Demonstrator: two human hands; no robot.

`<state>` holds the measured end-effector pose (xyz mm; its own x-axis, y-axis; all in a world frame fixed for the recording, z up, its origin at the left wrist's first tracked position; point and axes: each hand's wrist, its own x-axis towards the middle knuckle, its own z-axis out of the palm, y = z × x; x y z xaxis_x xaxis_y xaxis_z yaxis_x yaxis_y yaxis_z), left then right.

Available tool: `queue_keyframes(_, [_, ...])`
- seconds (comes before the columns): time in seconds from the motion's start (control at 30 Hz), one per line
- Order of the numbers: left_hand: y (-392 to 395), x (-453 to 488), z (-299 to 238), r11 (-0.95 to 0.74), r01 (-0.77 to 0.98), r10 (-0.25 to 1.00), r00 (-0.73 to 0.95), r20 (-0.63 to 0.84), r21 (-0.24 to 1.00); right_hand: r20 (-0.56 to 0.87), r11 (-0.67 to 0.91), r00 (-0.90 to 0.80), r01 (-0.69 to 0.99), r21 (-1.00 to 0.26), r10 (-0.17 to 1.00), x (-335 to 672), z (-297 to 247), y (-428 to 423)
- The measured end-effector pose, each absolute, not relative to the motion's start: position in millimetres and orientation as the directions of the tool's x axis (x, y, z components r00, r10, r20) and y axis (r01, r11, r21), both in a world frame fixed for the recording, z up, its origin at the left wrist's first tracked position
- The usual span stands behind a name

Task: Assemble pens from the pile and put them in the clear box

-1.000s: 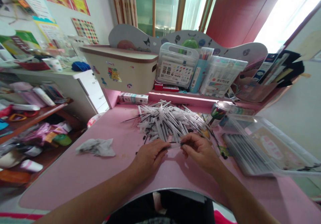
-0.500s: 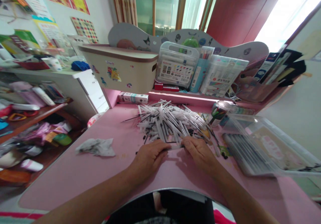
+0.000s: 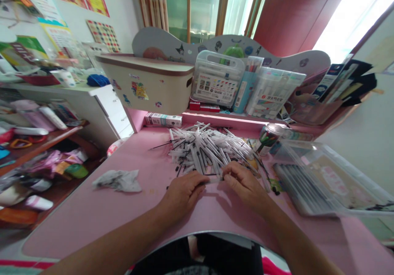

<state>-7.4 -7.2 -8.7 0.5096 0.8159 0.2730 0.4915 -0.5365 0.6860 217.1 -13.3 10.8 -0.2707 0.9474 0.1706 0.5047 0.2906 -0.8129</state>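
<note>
A slim translucent pen barrel [image 3: 215, 180] lies level between my hands, low over the pink desk. My left hand [image 3: 185, 189] is closed on its left end, thumb and fingers pinched together. At the right end, the thumb and fingers of my right hand [image 3: 243, 184] pinch the barrel, where a small dark part shows; the fingers hide most of it. Just beyond my hands spreads a heap of loose pen parts [image 3: 209, 143], mostly whitish tubes mixed with thin black pieces. Several small black bits lie at the heap's near edge.
To the right stands a clear plastic box [image 3: 308, 189] with grey sticks inside and its lid raised. A can [image 3: 269, 137] stands behind the heap. Crumpled tissue [image 3: 118, 180] lies at left. A cream bin [image 3: 150, 88] and marker cases [image 3: 218, 80] line the shelf above.
My right hand has shifted slightly and its fingers have lifted and bent more at the barrel's right end. My left hand has hardly moved.
</note>
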Motion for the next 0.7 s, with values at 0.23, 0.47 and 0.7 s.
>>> queue_keyframes(0.23, [-6.3,-6.4,-9.3,-0.533,0.502,0.816,0.518,0.257,0.681,0.262,0.409,-0.337,0.506,-0.760,0.904,216.2,10.9,-14.5])
queue_keyframes(0.47, [-6.9,-6.8,-9.5,-0.552,0.490,0.801,0.536,0.266,0.675,0.228,0.379,-0.322,0.556,-0.740,0.919,217.6,9.9,-14.5])
queue_keyframes(0.7, [-6.5,-6.8,-11.0,-0.555,0.494,0.800,0.537,0.267,0.669,0.259,0.403,-0.331,0.510,-0.760,0.907,214.9,11.5,-15.1])
